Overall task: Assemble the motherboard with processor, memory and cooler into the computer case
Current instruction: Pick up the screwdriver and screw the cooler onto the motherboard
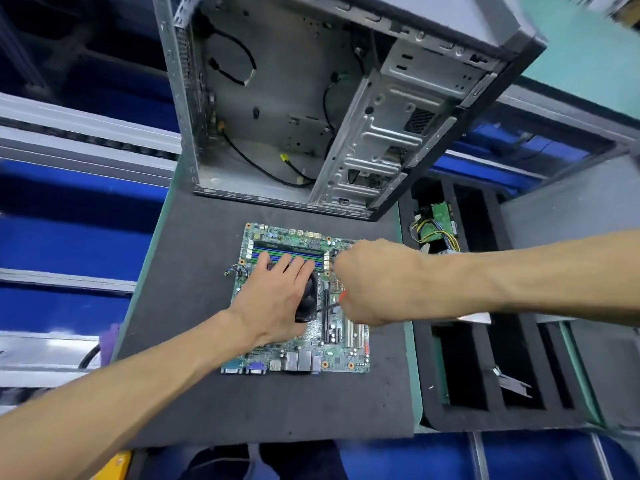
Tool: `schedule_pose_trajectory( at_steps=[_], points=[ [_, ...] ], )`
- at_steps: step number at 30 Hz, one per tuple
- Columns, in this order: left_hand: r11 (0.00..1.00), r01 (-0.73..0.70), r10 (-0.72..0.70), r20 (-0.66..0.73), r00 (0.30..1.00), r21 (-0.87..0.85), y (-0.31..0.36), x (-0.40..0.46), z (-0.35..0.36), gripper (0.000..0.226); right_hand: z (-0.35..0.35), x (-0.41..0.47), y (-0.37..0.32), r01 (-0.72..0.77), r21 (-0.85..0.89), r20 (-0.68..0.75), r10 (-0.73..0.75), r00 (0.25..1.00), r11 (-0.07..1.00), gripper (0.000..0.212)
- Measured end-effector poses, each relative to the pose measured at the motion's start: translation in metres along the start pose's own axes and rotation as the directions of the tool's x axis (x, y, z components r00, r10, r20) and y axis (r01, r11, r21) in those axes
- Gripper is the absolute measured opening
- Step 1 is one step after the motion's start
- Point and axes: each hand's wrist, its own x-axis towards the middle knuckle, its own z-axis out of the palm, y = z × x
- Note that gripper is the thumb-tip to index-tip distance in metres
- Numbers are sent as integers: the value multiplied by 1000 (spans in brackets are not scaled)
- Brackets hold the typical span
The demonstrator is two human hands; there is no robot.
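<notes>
- Head view: green rectangular motherboard (313, 355) lies flat on the dark grey foam surface (263, 407), rear ports toward the person, blue and green memory slots at its far edge.
- Black round cooler (309, 299) sits mid-board.
- Open grey metal computer case (294, 109) stands just beyond the board.
- Left hand (273, 299): fingers spread, pressing on the cooler.
- Right hand (367, 282): fist curled round a red-and-black screwdriver (334, 304), tip toward the cooler.

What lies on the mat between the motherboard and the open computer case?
In the head view, only a bare strip of dark mat separates the motherboard from the computer case; nothing rests there.
</notes>
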Motion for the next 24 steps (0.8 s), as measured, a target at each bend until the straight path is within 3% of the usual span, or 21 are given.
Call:
schedule_pose_trajectory(
  at_steps=[2,4,5,7,11,13,14,16,18,20,22,24],
  points=[
    [1000,12,-11,40,999,-15,-3,0,0,97,-9,2,8,-147,265,134,114,984,953,23],
    [999,26,-24,52,998,-34,-5,0,2,98,-14,6,13,-381,576,370,184,910,723,26],
    [999,28,-26,56,998,-37,-6,1,2,97,-13,7,16,-468,654,454,187,871,594,25],
    [999,23,-20,68,997,-40,-7,1,2,97,-10,3,20,-549,702,535,172,827,454,25],
    [998,8,-5,51,999,-57,-7,1,2,94,2,-9,17,-501,685,529,113,841,529,27],
    [998,10,-7,38,999,-68,-6,0,1,93,7,-11,18,-402,614,428,141,893,680,26],
    [998,8,-5,36,999,-65,-6,0,1,94,7,-14,17,-303,512,340,134,931,804,23],
    [998,9,-7,38,999,-56,-6,0,-1,94,7,-21,17,-6,94,128,-6,992,996,19],
    [998,14,-11,39,999,-62,-5,1,-2,92,3,-28,15,229,-341,9,-240,971,912,24],
    [997,23,-20,37,999,-69,-4,0,-3,91,2,-30,16,355,-546,9,-418,908,759,21],
    [997,32,-29,40,999,-72,-4,0,-3,91,4,-28,15,397,-551,30,-459,888,734,16],
    [995,43,-40,36,999,-89,-4,-1,-2,91,4,-23,12,324,-417,21,-347,938,849,22]
  ],
)
